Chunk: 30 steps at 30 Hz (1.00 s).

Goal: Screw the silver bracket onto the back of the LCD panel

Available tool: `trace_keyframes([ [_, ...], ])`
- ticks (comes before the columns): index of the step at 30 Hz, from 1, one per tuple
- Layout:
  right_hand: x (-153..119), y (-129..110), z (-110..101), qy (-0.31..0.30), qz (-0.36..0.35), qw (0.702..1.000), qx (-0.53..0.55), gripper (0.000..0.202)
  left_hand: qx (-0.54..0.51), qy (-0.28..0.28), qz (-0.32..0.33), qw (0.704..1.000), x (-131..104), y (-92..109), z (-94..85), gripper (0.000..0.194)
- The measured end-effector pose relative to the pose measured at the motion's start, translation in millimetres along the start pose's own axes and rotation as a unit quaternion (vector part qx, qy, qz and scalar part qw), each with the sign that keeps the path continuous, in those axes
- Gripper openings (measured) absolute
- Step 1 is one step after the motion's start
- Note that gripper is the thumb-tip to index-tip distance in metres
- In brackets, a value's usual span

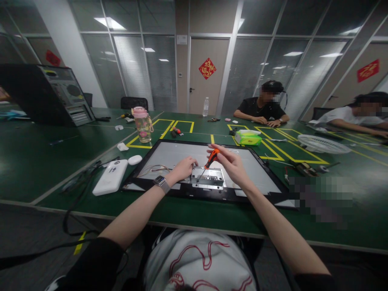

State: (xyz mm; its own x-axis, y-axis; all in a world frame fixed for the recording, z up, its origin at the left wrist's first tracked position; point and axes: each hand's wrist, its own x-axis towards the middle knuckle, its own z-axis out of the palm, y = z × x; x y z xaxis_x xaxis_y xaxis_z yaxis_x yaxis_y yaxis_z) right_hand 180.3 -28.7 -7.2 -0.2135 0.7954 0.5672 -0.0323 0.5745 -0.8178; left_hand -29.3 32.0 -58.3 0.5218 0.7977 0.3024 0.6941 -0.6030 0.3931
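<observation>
A flat display panel (169,152) with a black frame lies back side up on the green table in front of me. A silvery metal bracket (215,174) sits on its near middle part. My right hand (232,161) grips an orange and black screwdriver (213,158), its shaft slanting down to the left with the tip at the bracket. My left hand (184,167), with a watch on the wrist, has its fingers curled at the bracket's upper left corner. Thin wires (154,169) run over the panel left of that hand.
Left of the panel lie a white power bank (110,178), a white case (135,160) and black cables. Beyond are a pink-lidded bottle (142,125), a green tissue pack (248,138) and a computer case (45,95). A white fan grille (323,144) lies right; two people sit across.
</observation>
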Motion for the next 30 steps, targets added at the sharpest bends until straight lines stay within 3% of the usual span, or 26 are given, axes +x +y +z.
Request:
trace_keyframes([
  [9, 3.9, 18.2, 8.3, 0.147, -0.017, 0.989, -0.018, 0.02, 0.004, 0.008, 0.004, 1.0, 2.0, -5.0, 4.6, 0.035],
  [14, 1.3, 15.4, 6.5, 0.065, 0.036, 0.995, 0.065, 0.03, 0.002, 0.008, 0.005, 1.0, 1.3, -3.2, 3.7, 0.036],
  [18, 1.6, 7.7, 6.3, 0.011, 0.026, 0.994, 0.109, 0.03, 0.003, 0.004, 0.004, 1.0, 1.6, -2.4, 3.3, 0.036],
  [25, 4.3, 12.0, 3.0, 0.047, -0.002, 0.999, 0.006, 0.022, 0.003, 0.003, 0.001, 1.0, 1.3, -1.8, 2.0, 0.036],
  [30, 4.1, 8.9, 1.3, -0.007, 0.011, 0.999, 0.04, 0.031, -0.002, 0.003, 0.0, 1.0, -0.3, 0.8, 0.3, 0.036],
])
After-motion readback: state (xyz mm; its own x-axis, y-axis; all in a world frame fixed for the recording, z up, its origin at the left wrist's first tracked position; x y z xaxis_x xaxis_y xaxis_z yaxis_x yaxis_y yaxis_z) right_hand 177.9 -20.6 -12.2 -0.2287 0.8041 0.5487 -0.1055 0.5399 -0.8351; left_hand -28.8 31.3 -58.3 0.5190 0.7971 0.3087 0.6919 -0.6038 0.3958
